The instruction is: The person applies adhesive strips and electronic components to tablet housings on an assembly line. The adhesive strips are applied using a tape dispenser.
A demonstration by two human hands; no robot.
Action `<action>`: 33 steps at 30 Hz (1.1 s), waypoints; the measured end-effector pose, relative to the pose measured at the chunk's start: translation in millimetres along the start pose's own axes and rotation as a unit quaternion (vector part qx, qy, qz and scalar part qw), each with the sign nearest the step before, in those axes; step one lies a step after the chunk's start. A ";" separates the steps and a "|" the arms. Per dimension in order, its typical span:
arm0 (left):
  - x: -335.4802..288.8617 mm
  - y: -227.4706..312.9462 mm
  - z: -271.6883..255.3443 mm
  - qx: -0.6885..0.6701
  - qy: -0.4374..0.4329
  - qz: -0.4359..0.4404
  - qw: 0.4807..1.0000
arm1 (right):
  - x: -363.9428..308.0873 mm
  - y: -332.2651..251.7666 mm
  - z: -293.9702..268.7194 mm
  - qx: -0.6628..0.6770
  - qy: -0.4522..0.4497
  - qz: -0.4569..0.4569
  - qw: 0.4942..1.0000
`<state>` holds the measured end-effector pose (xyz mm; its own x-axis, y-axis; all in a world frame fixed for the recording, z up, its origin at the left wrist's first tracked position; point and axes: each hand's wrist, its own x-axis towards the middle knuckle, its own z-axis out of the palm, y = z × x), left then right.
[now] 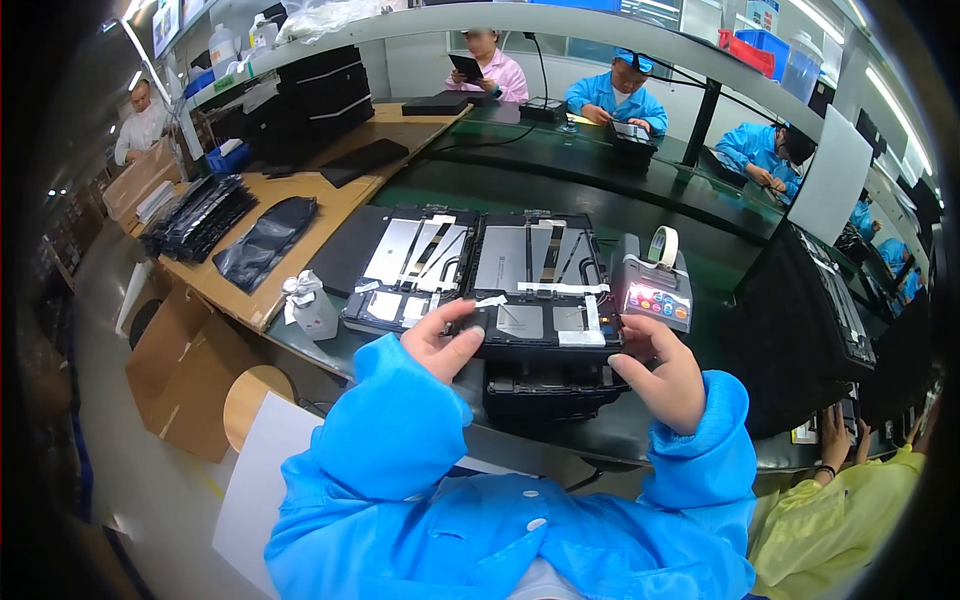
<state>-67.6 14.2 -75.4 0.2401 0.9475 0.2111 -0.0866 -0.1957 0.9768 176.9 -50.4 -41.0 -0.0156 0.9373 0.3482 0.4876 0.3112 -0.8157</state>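
Note:
An opened tablet (515, 262) lies in front of me, its grey battery cells, flat cables and white tape strips exposed. My left hand (445, 342) grips its near left corner, thumb toward me and index finger over the edge. At the near right corner, my right hand (662, 370) has its fingers curled round the side, with the thumb at the front edge. Some of the fingertips are hidden. Touching it on the left is a second opened tablet (398, 262) with similar cells and tape. Beneath the near edge sits a stack of dark panels (550, 395).
A tape roll (663, 246) stands on a grey box (655, 290) to the right. A white bottle (312, 308) is at left. Black pouches (265, 240) lie on cardboard (245, 293). Dark panels (800, 320) stand upright at right. Co-workers (620, 95) sit across the bench.

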 end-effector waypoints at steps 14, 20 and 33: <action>46.4 -29.0 -113.6 -0.209 0.244 0.104 0.941 | -20.2 16.9 -26.6 -0.027 0.003 -0.030 0.999; 52.7 -62.5 -168.0 -0.121 0.298 0.098 0.942 | -49.2 49.8 -46.8 0.090 0.073 0.086 0.989; 59.8 -43.3 -144.5 0.178 0.428 0.136 0.876 | -60.3 105.7 -7.4 0.219 0.194 0.281 0.914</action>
<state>-189.2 115.9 -110.1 -0.5679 0.6669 0.4824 0.3145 -0.3658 0.8759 235.8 -75.2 -144.8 0.4818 0.8687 -0.1147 -0.0747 -0.0896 -0.9932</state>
